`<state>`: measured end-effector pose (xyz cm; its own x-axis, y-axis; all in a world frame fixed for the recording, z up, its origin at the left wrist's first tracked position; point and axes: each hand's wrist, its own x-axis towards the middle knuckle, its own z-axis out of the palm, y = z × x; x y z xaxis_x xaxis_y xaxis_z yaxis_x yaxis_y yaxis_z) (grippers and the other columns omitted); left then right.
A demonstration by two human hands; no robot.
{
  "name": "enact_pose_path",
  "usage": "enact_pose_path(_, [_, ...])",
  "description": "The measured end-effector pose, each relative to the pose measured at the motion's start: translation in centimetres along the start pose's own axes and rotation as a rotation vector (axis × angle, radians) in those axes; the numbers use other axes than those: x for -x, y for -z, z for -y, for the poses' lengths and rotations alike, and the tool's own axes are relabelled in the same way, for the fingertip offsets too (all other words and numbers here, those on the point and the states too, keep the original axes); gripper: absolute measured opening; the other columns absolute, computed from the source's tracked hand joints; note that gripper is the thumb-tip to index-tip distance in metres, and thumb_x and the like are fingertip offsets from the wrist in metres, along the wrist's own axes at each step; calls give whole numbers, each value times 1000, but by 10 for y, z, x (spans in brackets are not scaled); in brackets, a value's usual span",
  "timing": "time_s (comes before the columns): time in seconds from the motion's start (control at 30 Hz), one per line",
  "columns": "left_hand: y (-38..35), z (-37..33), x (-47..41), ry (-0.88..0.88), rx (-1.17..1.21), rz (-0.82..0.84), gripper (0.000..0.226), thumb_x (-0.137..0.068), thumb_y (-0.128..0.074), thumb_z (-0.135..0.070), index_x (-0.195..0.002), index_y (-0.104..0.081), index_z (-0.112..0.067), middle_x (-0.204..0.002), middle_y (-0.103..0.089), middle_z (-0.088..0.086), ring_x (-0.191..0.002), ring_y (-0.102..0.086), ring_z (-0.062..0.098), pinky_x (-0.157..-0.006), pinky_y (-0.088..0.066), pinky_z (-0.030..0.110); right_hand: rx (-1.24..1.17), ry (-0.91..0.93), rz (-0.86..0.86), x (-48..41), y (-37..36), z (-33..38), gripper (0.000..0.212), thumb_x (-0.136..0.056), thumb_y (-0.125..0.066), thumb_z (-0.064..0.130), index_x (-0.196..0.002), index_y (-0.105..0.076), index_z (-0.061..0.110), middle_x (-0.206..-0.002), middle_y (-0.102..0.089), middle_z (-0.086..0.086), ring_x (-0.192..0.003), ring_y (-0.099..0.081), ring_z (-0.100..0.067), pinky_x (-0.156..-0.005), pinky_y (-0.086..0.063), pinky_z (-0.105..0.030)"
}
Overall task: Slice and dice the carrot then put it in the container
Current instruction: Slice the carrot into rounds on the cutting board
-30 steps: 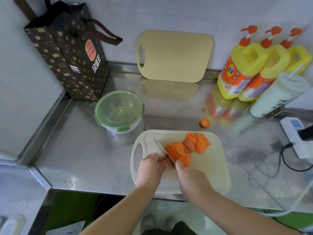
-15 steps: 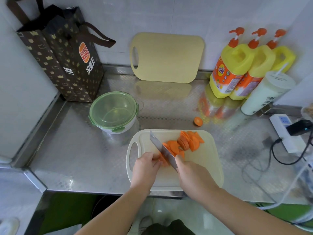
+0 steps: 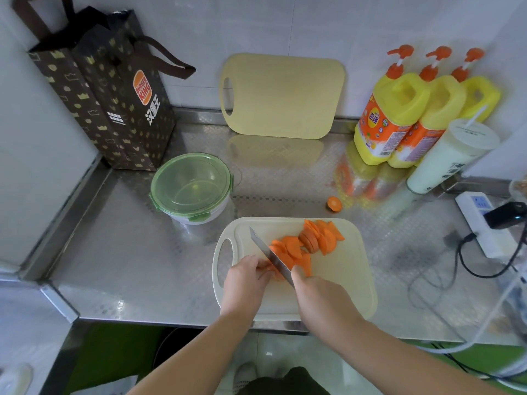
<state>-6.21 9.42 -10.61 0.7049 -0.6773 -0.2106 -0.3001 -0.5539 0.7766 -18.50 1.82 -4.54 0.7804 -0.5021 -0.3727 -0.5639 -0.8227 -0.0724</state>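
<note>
At the left of the steel counter point(image 3: 119, 252) the container point(image 3: 191, 188) stands with its green clip lid seated on top. Through the clear lid it looks empty, so nothing has gone into it, and the lid will have to come off before anything can.

Just right of it and nearer the person lies the cutting board point(image 3: 336, 283), where all the work is. The left hand point(image 3: 245, 280) sits curled on the board, fingertips pressed on the last uncut bit of carrot point(image 3: 272, 273), which is mostly hidden between the two hands; how much of it remains I cannot tell. The knife point(image 3: 268, 253) runs diagonally across it, tip pointing away and left, blade down against the piece. The right hand point(image 3: 319, 295) is closed around the handle, which it hides, with the forefinger up by the blade's heel.

Right of the blade the carrot slices point(image 3: 308, 242) lie fanned and overlapping along the board, thin rounds and half-rounds. A cut-off carrot end point(image 3: 334, 203) lies alone on the counter beyond the board's far edge.

By my reading, slicing is nearly finished, with only the stub under the fingers left. Dicing looks barely begun, if at all, since the pieces are broad slices rather than small cubes. Transfer to the container is not yet started.
</note>
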Motion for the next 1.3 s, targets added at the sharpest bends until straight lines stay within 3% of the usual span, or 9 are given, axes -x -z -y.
enact_pose_path(0.2, [-3, 5, -2, -20, -49, -25, 10, -86, -66, -15, -96, -68, -16, -96, -67, -5, -89, -61, 12, -82, -48, 25, 15, 2, -8, -5, -7, 3, 52, -92, -50, 5, -137, -24, 9, -94, -60, -5, -64, -45, -21, -44, -21, -23])
enact_pose_path(0.3, [-3, 7, -3, -17, -64, -23, 11, -86, -65, -15, -97, -68, -16, -97, -67, -5, -90, -62, 12, -82, -48, 25, 25, 15, -5, -7, -10, 4, 53, -93, -47, 4, -140, -22, 9, -102, -62, -5, -78, -60, -23, -53, -33, -24])
enact_pose_path(0.57, [-2, 6, -3, -22, -64, -23, 10, -86, -67, -17, -95, -68, -17, -97, -66, -7, -91, -61, 12, -83, -47, 26, -38, -18, -5, -17, -21, 1, 56, -91, -46, 0, -140, -22, 9, -81, -47, 0, -66, -47, -19, -48, -30, -23])
enact_pose_path(0.73, [-2, 7, -2, -38, -48, 0, 7, -84, -68, -18, -91, -68, -20, -93, -64, -8, -91, -60, 13, -83, -48, 32, -182, -76, -30, -19, -22, -11, 27, -96, -41, 9, -122, -35, 14, -65, -37, 5, -64, -49, -23, -44, -22, -24])
enact_pose_path(0.83, [-3, 7, -1, -34, -4, -9, 7, -84, -69, -16, -90, -68, -20, -93, -64, -8, -90, -61, 11, -84, -49, 30, -184, -76, -88, -12, -18, -12, 25, -96, -40, 11, -120, -34, 15, -67, -41, 4, -64, -50, -24, -44, -22, -24])
enact_pose_path(0.93, [-3, 6, 0, -33, 17, -20, 7, -84, -68, -15, -89, -67, -19, -89, -61, -12, -88, -60, 10, -83, -47, 25, -98, -23, -118, -2, -12, -8, 29, -97, -42, 12, -123, -32, 16, -80, -56, 1, -68, -57, -22, -43, -20, -24])
enact_pose_path(1.07, [-2, 6, 0, -26, 20, -8, 7, -85, -67, -15, -91, -67, -20, -89, -60, -13, -90, -60, 9, -84, -48, 26, -39, 0, -106, 1, -7, -3, 33, -97, -43, 12, -128, -30, 15, -71, -43, 3, -60, -44, -21, -43, -18, -25])
enact_pose_path(1.3, [-2, 5, 0, -25, 27, -9, 8, -86, -66, -14, -88, -66, -22, -85, -58, -15, -86, -59, 8, -81, -47, 24, -20, 7, -96, 3, -3, 1, 52, -93, -42, 3, -140, -23, 12, -89, -57, -2, -66, -46, -20, -44, -20, -22])
